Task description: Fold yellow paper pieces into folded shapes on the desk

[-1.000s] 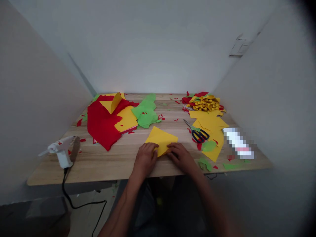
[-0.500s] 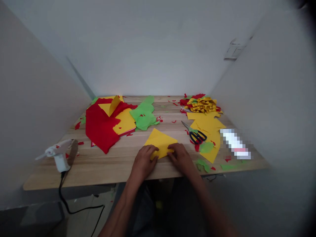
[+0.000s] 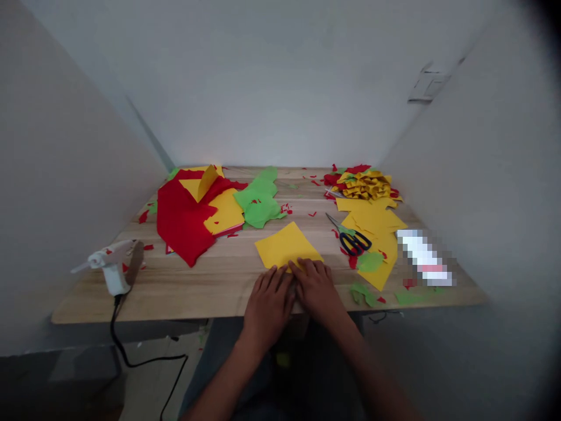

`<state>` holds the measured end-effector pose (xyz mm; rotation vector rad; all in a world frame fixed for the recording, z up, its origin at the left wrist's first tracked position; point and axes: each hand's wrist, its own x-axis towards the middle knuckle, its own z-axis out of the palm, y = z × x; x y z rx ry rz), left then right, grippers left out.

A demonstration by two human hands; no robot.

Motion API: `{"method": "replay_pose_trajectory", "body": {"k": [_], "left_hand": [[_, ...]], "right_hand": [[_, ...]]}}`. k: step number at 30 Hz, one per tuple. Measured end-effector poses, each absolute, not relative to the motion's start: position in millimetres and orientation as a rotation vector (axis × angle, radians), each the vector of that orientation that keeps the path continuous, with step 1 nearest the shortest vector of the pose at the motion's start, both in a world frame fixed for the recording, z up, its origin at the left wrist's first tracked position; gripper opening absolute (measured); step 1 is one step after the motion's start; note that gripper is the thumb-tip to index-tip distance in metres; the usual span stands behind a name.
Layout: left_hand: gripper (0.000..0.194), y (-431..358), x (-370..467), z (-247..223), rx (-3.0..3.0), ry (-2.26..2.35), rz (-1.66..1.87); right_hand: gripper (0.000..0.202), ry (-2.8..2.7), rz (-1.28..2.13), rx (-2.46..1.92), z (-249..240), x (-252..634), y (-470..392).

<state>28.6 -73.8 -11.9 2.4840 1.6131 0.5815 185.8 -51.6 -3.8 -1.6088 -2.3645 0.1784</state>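
A yellow sheet (image 3: 287, 244) lies on the wooden table near its front edge, one corner pointing away from me. My left hand (image 3: 268, 301) rests at the sheet's near edge, fingers pointing forward and fingertips touching the paper. Beside it, my right hand (image 3: 316, 286) presses on the near right part of the sheet with its fingertips. The two hands nearly meet, and the paper's near edge is partly hidden beneath them. Neither hand visibly grips the sheet.
Black-handled scissors (image 3: 354, 241) lie right, by yellow paper pieces (image 3: 372, 219) and a folded yellow bundle (image 3: 366, 185). Red sheets (image 3: 179, 219) and green pieces (image 3: 260, 202) lie further back. A white glue gun (image 3: 114, 266) stands left, corded. A blurred bright object (image 3: 423, 257) lies right.
My hands have moved closer together at the sheet's near edge, their fingers now laid forward. The yellow sheet has turned, and more of its surface shows. The view has shifted slightly.
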Motion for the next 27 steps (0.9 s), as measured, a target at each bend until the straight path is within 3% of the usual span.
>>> {"method": "replay_pose_trajectory", "body": {"k": [5, 10, 18, 27], "left_hand": [[0.027, -70.8, 12.7, -8.7, 2.424, 1.625, 0.547], [0.014, -49.4, -4.1, -5.8, 2.347, 1.509, 0.673], [0.021, -48.3, -5.9, -7.9, 2.267, 1.464, 0.784], [0.016, -50.5, -4.4, -3.7, 2.206, 1.490, 0.817]], "right_hand": [[0.047, -2.431, 0.344, -1.482, 5.7, 186.4, -80.4], [0.076, -2.521, 0.496, -1.273, 3.7, 220.0, -75.4], [0.015, -2.332, 0.472, -1.254, -10.0, 221.4, -65.7], [0.012, -1.987, 0.285, -1.662, -10.4, 184.9, -49.4]]}}
